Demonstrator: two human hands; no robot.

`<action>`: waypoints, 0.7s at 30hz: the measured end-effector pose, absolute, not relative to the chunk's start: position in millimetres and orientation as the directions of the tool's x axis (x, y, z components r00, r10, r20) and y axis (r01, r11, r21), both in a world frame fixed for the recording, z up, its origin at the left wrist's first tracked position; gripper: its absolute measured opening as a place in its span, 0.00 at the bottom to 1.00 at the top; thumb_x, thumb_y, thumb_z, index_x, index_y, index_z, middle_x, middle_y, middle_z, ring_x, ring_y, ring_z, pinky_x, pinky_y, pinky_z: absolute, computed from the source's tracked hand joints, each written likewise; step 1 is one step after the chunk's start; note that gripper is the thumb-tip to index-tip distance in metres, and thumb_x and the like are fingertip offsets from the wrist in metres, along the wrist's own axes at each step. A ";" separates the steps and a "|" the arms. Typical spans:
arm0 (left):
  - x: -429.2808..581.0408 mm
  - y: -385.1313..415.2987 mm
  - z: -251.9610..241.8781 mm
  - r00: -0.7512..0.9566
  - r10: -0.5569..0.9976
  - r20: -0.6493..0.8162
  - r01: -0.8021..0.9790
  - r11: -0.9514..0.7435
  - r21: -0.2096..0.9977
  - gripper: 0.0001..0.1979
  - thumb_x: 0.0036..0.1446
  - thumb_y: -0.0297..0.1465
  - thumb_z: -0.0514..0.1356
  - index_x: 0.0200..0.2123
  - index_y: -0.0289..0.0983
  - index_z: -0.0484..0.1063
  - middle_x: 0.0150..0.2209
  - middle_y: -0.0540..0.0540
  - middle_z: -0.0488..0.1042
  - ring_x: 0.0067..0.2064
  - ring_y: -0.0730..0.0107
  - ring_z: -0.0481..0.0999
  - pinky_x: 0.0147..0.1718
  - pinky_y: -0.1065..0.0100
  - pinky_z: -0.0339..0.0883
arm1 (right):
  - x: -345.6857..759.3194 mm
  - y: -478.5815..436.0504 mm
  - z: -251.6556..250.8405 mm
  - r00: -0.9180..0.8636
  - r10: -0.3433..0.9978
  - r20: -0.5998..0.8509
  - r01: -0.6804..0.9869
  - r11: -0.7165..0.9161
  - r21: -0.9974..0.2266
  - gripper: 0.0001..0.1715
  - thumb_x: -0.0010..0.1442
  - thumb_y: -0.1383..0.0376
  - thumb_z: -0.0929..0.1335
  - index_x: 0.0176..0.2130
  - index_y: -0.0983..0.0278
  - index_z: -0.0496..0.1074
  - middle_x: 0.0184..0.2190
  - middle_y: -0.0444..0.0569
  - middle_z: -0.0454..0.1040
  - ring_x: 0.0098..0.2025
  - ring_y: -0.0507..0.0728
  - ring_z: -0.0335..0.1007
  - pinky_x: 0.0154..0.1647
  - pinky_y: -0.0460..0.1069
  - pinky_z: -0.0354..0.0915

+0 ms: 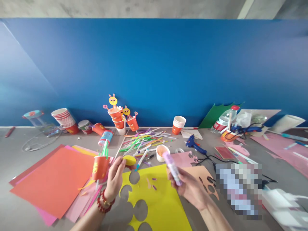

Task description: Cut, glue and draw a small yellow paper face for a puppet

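Note:
Between the thumb and fingers of my left hand (114,180) is a yellow paper circle (130,160). My right hand (190,190) grips a purple glue stick (172,167), tilted up and to the left. Below both hands lies a yellow paper sheet (166,199) with round holes cut along its left side. Several small purple and pale cut pieces (154,187) rest on that sheet. Just left of my left hand is an orange paper cup (99,168) with green straws standing in it. A white paper cup (163,153) stands beyond the glue stick.
Orange paper sheets (53,179) cover the left. Loose straws (141,141) are heaped in the middle, before finished cup figures (116,114). A blue glue gun (195,146) trails its cord to the right. Stacked cups (63,118) and a plastic bottle (222,120) stand along the blue partition.

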State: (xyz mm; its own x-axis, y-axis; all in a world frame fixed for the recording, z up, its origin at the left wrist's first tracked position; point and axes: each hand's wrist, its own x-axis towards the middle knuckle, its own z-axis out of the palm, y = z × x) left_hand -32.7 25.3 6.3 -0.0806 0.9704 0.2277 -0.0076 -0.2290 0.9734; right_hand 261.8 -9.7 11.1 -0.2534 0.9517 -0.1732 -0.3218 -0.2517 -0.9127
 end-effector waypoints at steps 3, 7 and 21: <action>-31.4 25.9 10.8 -0.092 0.976 0.195 -0.034 -0.199 0.979 0.16 0.65 0.44 0.55 0.38 0.36 0.72 0.36 0.43 0.80 0.35 0.61 0.80 0.37 0.63 0.75 | 285.0 4.9 17.2 -0.056 0.998 -0.034 -0.313 -0.049 -0.948 0.24 0.51 0.47 0.75 0.42 0.58 0.78 0.44 0.54 0.80 0.44 0.65 0.78 0.45 0.58 0.71; -18.3 22.5 8.6 0.064 0.991 0.114 -0.029 -0.112 0.993 0.19 0.64 0.46 0.56 0.37 0.35 0.72 0.32 0.43 0.80 0.32 0.63 0.80 0.33 0.66 0.74 | 301.3 57.6 15.0 0.120 0.963 0.243 0.364 0.185 -0.913 0.29 0.59 0.43 0.68 0.45 0.64 0.76 0.43 0.59 0.82 0.45 0.67 0.79 0.45 0.59 0.73; -13.4 23.1 -5.7 0.218 0.976 -0.001 -0.003 0.002 1.000 0.22 0.64 0.49 0.55 0.39 0.34 0.72 0.33 0.39 0.82 0.26 0.67 0.79 0.26 0.68 0.72 | 298.8 114.0 -25.3 -0.022 0.935 0.353 0.881 0.185 -0.435 0.13 0.57 0.57 0.68 0.34 0.65 0.76 0.35 0.59 0.81 0.42 0.67 0.75 0.48 0.56 0.64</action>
State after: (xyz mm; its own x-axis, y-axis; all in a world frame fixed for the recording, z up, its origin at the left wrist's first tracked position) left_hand -13.4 23.1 -5.7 0.2177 0.9760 -0.0011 -0.0030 0.0018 1.0000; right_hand 298.8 114.0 -25.3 -0.0224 0.9352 0.3534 0.8811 0.1855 -0.4350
